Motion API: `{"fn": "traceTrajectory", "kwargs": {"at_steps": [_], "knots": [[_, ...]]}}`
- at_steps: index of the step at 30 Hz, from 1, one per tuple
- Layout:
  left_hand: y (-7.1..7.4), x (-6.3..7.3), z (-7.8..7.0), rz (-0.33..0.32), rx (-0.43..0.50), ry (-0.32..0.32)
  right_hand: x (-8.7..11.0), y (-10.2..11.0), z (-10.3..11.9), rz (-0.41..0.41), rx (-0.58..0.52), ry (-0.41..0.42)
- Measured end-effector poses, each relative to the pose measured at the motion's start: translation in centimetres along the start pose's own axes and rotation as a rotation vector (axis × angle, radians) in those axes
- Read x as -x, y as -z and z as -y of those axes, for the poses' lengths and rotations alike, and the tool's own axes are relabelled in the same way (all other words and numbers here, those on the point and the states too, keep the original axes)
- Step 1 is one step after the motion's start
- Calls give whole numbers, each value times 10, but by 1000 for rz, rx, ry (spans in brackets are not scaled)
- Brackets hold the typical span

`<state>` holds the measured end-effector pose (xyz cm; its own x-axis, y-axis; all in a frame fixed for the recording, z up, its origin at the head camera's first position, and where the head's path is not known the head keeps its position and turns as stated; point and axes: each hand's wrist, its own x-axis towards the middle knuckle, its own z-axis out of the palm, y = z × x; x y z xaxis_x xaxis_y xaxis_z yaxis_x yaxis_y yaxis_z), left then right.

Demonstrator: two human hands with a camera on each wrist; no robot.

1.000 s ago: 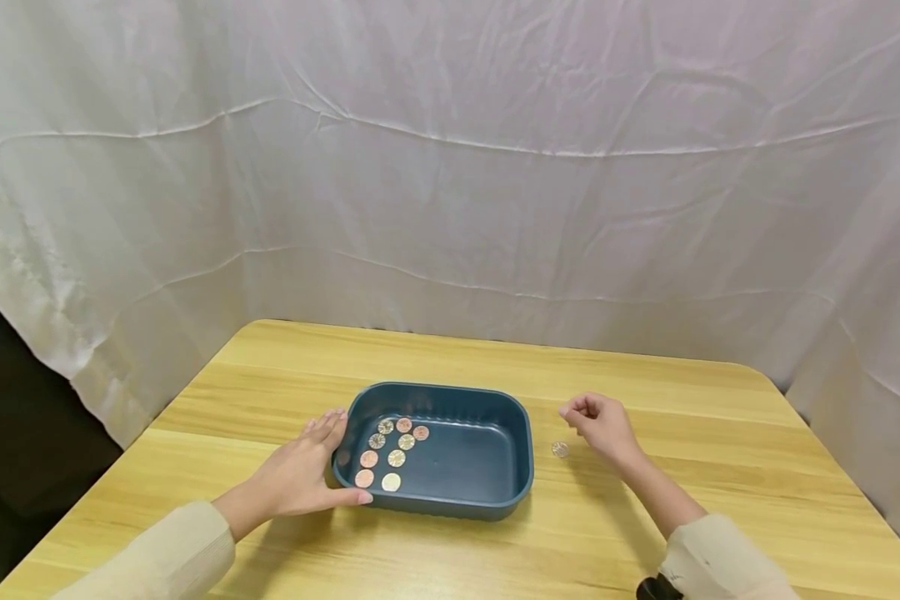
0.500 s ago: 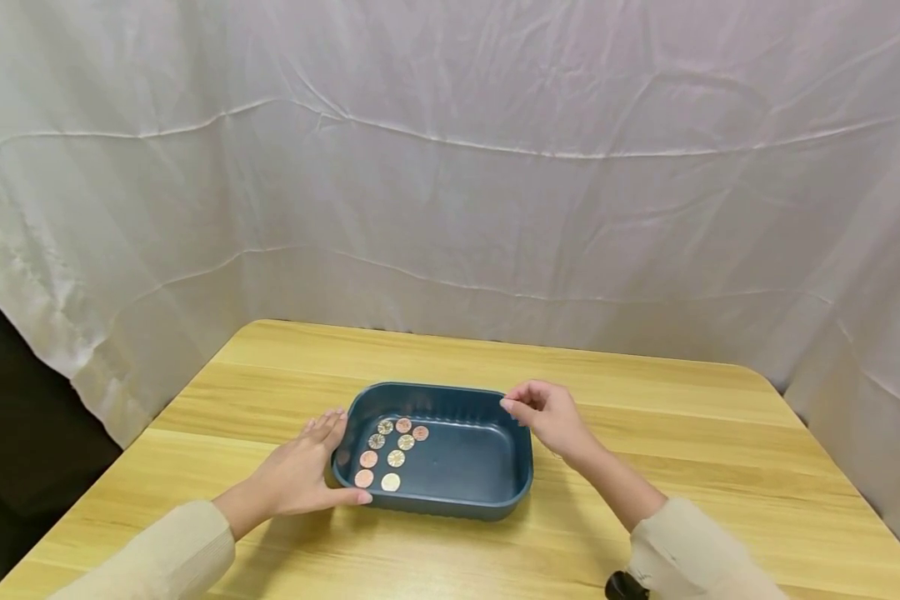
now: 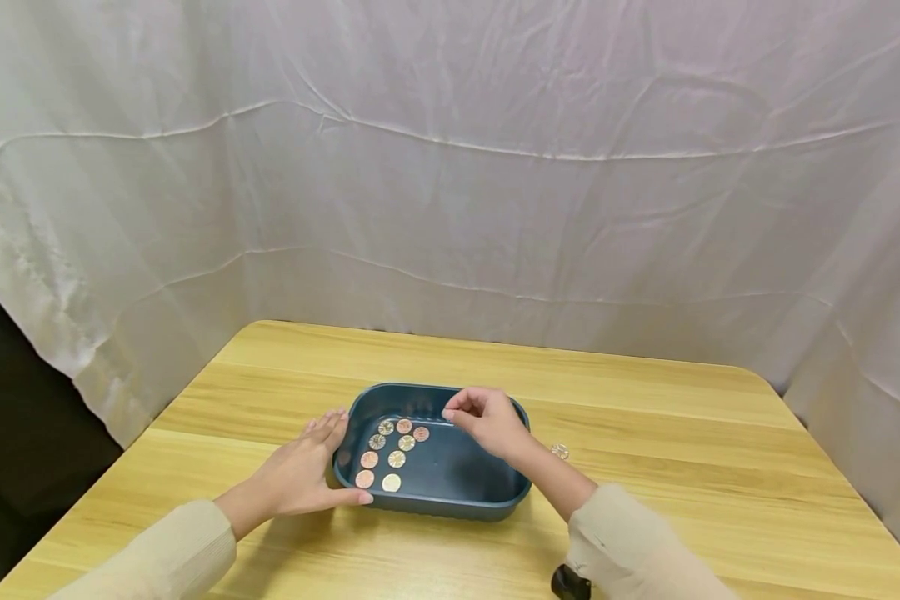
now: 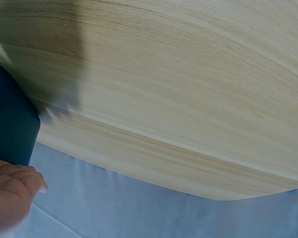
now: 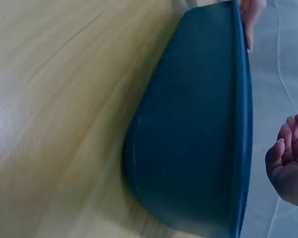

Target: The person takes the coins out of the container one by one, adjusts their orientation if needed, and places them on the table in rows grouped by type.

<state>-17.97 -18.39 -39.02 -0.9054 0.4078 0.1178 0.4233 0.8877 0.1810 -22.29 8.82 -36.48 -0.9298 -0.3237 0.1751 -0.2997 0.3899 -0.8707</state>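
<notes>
A dark blue rectangular tray (image 3: 465, 508) stands on the wooden table, with several copper and gold-coloured coins (image 3: 397, 459) lying flat in its left part. My left hand (image 3: 300, 471) rests spread against the tray's left end, its thumb along the front rim; part of this hand shows in the left wrist view. My right hand (image 3: 491, 427) is above the tray's middle, thumb and forefinger tips together, and pinches what seems to be a coin, hidden by the fingertips. In the right wrist view, that hand's curled fingers (image 5: 288, 146) appear beyond the tray's rim.
A single coin (image 3: 560, 451) lies on the wooden table (image 3: 690, 450) to the right of the tray. A pale curtain (image 3: 450, 208) hangs behind the table. Near the right sleeve a small black object (image 3: 571, 582) shows.
My right hand has moved left, from above the table beside the lone coin, over the tray's right rim to above its middle. My left hand and the tray have stayed put.
</notes>
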Motion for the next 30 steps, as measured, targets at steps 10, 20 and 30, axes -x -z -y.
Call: {"fn": "traceTrajectory", "kwargs": {"at_steps": [10, 20, 30], "knots": [[0, 0, 2, -5, 2, -12, -13, -41, -9, 251, 34, 76], [1, 1, 1, 4, 2, -7, -18, -74, -13, 496, 195, 48], [1, 1, 1, 2, 6, -6, -18, -81, -15, 495, 279, 98]]}}
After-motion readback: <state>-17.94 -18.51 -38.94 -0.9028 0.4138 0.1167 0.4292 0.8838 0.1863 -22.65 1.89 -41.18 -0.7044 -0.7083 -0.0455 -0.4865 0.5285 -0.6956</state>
